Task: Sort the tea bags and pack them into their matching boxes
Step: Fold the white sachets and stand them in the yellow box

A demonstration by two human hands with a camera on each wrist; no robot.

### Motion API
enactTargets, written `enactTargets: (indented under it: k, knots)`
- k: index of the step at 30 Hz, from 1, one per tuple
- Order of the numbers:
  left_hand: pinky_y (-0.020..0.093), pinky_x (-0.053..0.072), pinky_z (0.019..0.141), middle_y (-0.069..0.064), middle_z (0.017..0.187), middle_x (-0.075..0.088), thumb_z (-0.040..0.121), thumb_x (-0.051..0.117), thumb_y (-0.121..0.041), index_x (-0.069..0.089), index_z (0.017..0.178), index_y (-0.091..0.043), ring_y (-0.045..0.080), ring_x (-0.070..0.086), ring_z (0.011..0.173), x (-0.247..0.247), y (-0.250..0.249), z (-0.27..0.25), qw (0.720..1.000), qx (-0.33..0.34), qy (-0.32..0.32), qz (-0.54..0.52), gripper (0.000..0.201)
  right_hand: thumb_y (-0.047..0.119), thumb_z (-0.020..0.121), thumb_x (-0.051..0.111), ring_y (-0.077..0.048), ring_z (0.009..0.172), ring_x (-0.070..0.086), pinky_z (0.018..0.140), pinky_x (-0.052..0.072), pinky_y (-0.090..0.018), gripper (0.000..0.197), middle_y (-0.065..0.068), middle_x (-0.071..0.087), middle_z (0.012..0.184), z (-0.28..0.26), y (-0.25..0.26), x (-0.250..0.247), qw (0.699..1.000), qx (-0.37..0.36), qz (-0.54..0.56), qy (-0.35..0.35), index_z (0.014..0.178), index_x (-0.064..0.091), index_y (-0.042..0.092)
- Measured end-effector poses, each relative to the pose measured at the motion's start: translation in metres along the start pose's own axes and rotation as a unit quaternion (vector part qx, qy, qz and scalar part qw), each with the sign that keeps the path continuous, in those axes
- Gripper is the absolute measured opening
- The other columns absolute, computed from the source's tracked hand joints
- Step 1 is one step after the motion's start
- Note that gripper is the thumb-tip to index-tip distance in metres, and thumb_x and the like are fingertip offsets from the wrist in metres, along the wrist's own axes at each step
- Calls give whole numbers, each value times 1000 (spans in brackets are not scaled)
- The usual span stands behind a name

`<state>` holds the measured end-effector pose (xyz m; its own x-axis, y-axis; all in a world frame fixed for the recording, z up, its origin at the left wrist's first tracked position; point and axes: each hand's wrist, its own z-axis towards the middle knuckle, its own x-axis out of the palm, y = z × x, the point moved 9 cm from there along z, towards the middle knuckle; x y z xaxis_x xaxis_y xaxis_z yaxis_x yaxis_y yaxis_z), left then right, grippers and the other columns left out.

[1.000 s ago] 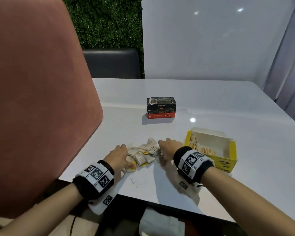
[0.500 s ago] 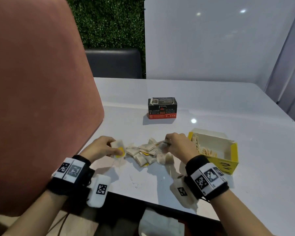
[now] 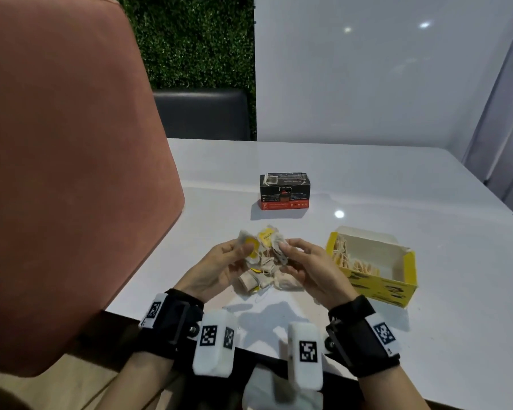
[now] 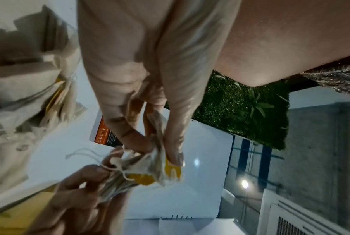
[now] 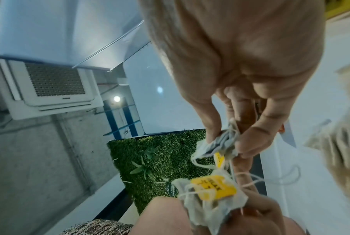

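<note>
- Pink padded chair back (image 3: pixel 65 179) filling the left of the head view, right against the left edge of the white surface (image 3: pixel 397 202); dark seat back (image 3: pixel 202 113) and green leafy wall panel (image 3: pixel 196 39) behind the far edge.
- Left hand (image 3: pixel 219 267) raised above the near part of the surface, thumb and fingers pinching a tea bag with a yellow tag (image 3: pixel 251 245); writing on that tag too blurred to read.
- Loose heap of tea bags (image 3: pixel 264 281) lying on the surface under and between both hands, strings tangled, yellow tags showing here and there.
- Black and red tea box (image 3: pixel 285 191) standing farther back near the middle of the surface, well apart from the heap; small white print on its front, not legible; flap on top, whether shut cannot be told.
- Second yellow tag (image 5: pixel 214 187) in the bundle held between the hands, printed with "RELAX" in the right wrist view.
- Right hand (image 3: pixel 311 270) raised just beside the left, thumb and fingertips pinching a bunched tea bag (image 5: pixel 222 141) with its strings.
- Yellow tea box (image 3: pixel 376 267) open-topped to the right of the hands, dark lettering along its near side unreadable; a row of pale tea bags (image 3: pixel 347 258) packed upright in its left part, right part showing bare white inner wall.
</note>
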<state>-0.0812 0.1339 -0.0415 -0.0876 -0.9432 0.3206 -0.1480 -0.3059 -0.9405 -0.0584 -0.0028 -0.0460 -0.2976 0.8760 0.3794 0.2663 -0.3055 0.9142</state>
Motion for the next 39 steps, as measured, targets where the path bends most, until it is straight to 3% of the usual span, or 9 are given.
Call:
enactTargets:
  k: [5,12,18,24,26,28,31,35,39]
  knots:
    - [22,55,69,16,93,72,42,92,-40,70,89,6,17,70,83,2,5,2,1000,-2,-8,-19,69,14,88,60,-23,75,69,83,53,-40,28,-14,69,96,-1,-1,0,1000,-18,-16,-10,112,50,3]
    - [31,43,101,21,110,65,38,94,-39,69,98,8,22,60,101,-2,10,-2,996,-27,-26,-77,80,16,74,77,-17,89,67,71,57,-29,43,-6,61,111,-7,11,11,977,-90,-193,-17,109,53,11]
    - [42,26,115,24,131,52,46,92,-37,53,124,11,27,50,116,0,7,-6,991,-37,-30,-126,100,21,83,67,-17,81,68,74,58,-38,9,2,71,86,-7,29,2,921,-203,-313,-111,89,67,14]
    - [26,58,70,19,90,71,37,94,-24,57,112,15,16,68,68,2,2,-10,983,-46,-25,-177,93,17,86,64,-19,90,60,82,48,-36,13,-9,66,98,-9,40,-10,912,-209,-323,-143,94,73,11]
    - [34,53,91,23,104,67,34,96,-25,62,106,12,23,67,86,-3,5,-10,986,-60,-36,-154,88,12,80,70,-22,79,63,77,51,-44,9,-11,70,85,-11,44,-4,908,-215,-344,-103,89,71,10]
    - [37,53,89,23,103,68,33,96,-25,67,96,9,26,67,91,-5,7,-11,988,-72,-43,-132,77,10,74,76,-25,74,66,74,54,-44,19,-12,70,79,-9,43,-2,918,-189,-341,-76,88,64,10]
    - [29,57,53,21,83,69,35,92,-13,71,80,7,23,70,68,1,5,-14,984,-83,-28,-153,53,13,69,80,-23,75,67,69,56,-32,33,-9,68,83,-6,37,1,927,-155,-337,-51,96,60,14]
    - [24,52,44,17,69,68,46,77,-10,72,69,2,21,68,56,13,-1,-19,982,-78,-7,-173,27,26,70,79,-15,79,61,59,43,-9,31,-3,63,94,-2,33,4,884,-158,-435,-72,95,68,12]
    - [28,56,56,19,83,69,41,91,-15,70,86,6,23,69,72,5,1,-16,984,-71,-11,-160,54,35,74,75,-23,87,63,78,52,-38,31,-6,68,93,3,23,2,902,-146,-403,-45,87,69,8]
